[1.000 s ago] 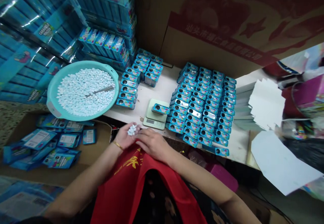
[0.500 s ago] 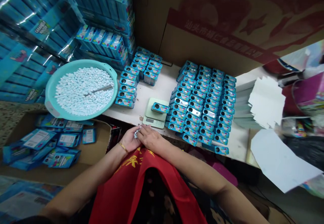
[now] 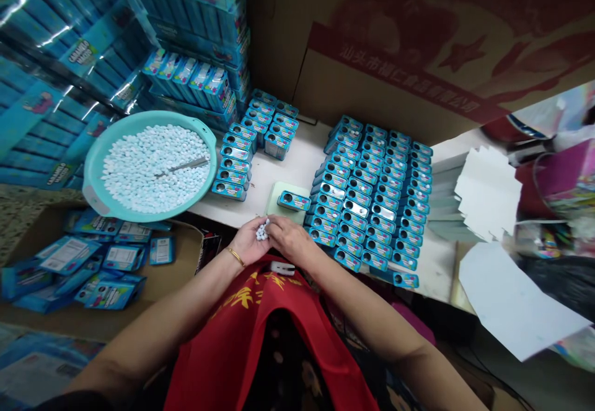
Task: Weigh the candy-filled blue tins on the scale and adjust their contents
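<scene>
My left hand (image 3: 250, 242) is cupped around a small heap of pale candies (image 3: 263, 231). Against that palm rests my right hand (image 3: 288, 237), its fingers bent at the candies; whether it pinches any is hidden. Both hands are just in front of a pale green kitchen scale (image 3: 279, 190), covering its front part. On the scale lies one blue candy tin (image 3: 294, 201) with a dark round hole in its top. To the left, a turquoise basin (image 3: 151, 216) holds many white and pale blue candies with a grey utensil (image 3: 183, 166) lying on them.
Rows of blue tins (image 3: 367, 181) fill the table's right half. A smaller group (image 3: 235, 166) stands beside the basin. A carton of blue packs (image 3: 116, 256) sits lower left, wrapped stacks (image 3: 60, 64) behind it. A large cardboard box (image 3: 372, 76) borders the back; white card sheets (image 3: 488, 191) stand right.
Both hands have moved up and slightly right, toward the scale, now covering its display. More of the candies show in my left palm.
</scene>
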Demonstrator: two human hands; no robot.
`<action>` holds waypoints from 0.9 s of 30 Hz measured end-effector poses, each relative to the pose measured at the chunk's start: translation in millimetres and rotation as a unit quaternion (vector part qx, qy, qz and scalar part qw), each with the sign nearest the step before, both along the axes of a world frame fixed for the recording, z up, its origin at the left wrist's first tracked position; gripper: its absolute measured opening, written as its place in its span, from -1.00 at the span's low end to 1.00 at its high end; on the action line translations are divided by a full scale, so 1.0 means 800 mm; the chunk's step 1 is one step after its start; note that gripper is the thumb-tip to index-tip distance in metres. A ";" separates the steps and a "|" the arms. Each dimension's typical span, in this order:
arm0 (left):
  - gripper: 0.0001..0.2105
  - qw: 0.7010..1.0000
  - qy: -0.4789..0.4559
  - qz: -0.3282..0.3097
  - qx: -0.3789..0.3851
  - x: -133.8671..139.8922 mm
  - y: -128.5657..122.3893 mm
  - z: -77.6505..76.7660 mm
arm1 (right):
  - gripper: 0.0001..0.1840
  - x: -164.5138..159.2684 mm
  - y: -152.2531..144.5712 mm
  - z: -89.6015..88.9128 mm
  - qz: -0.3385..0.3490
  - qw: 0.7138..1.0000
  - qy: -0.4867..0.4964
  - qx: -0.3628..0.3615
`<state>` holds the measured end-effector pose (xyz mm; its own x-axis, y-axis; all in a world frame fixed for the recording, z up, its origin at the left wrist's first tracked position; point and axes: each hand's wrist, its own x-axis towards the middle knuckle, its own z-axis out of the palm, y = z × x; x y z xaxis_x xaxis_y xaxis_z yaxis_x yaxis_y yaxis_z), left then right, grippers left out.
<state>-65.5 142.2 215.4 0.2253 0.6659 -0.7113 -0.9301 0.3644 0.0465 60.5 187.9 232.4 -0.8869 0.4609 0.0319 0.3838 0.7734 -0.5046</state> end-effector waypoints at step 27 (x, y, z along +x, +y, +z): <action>-0.85 0.997 0.039 0.020 -0.064 -0.016 -0.019 -0.010 | -0.81 0.028 0.066 -0.023 -0.239 0.946 0.195 -0.100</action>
<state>-78.1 126.7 207.3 0.1411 0.5764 -0.8049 -0.9394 0.3346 0.0749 83.0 240.6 213.8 -0.5146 0.8376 0.1836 0.4200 0.4329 -0.7977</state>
